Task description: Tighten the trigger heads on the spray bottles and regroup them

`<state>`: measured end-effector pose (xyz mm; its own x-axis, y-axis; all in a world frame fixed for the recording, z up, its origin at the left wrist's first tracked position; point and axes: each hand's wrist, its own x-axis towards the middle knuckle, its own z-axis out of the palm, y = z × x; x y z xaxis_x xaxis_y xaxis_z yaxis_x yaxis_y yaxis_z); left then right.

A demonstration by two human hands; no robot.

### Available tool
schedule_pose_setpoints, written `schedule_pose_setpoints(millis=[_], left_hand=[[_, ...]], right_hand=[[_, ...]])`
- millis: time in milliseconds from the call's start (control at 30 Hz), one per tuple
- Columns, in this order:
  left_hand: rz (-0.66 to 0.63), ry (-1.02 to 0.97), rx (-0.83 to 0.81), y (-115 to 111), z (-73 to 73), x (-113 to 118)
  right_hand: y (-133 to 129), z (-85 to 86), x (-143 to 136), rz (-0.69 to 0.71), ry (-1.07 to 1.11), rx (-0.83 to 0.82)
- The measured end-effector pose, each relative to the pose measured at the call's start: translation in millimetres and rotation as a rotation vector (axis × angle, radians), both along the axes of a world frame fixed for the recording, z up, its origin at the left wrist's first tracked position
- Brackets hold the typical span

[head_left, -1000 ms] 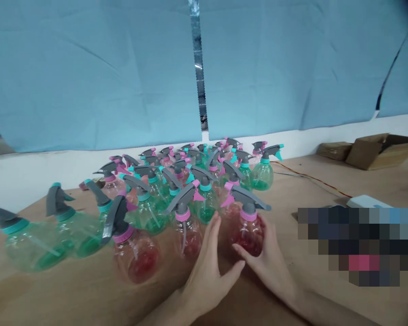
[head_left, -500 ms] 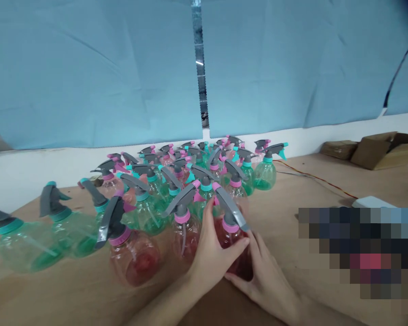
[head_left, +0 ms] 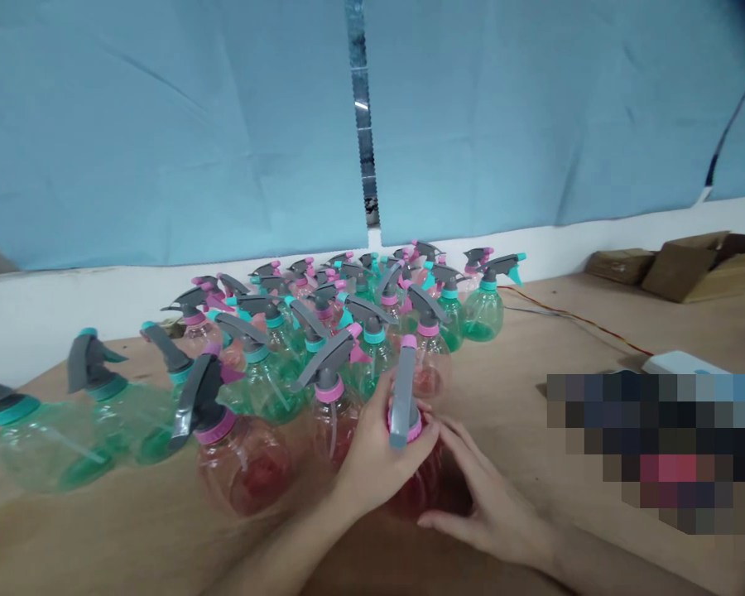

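A spray bottle with a pink collar, grey sprayer head and red-tinted round body stands in front of me. My left hand is closed around its neck, thumb across the near side below the sprayer lever. On the bottle's right, my right hand curves with thumb and fingers apart. Its fingertips come close to the collar and to my left thumb; whether they touch the bottle is unclear. Another pink-collared spray bottle is just left of my left hand, and a larger-looking one sits nearer at left.
Several green and pink spray bottles crowd the wooden table toward the wall. Cardboard boxes lie at the back right. A thin cable runs to a white device, beside a pixelated area.
The sprayer head between my hands has turned, its lever end swinging left toward me. My left hand has turned with it, and my right thumb and fingers have spread wider.
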<state>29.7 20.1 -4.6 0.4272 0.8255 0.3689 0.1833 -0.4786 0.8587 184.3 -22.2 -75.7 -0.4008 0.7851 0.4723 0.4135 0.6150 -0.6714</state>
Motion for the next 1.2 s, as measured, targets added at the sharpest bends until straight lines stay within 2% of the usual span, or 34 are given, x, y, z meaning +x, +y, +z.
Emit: schedule_pose_setpoints(millis=[233,533,800,1200], left_hand=[[-0.032,-0.023,0.004,2,-0.4,0],[-0.04,-0.011,0.017,4,-3.4,0],[-0.043,-0.027,-0.048,4,0.7,2],[-0.002,-0.051,0.033,1,-1.3,3]], right_hand=[[7,-5.2,4,0.022,0.031,-0.101],[7,-5.5,2,0.019,0.073,-0.135],[6,-3.0,0,0.03,0.139,-0.211],[7,-10.7,6,0.041,0.088,-0.155]])
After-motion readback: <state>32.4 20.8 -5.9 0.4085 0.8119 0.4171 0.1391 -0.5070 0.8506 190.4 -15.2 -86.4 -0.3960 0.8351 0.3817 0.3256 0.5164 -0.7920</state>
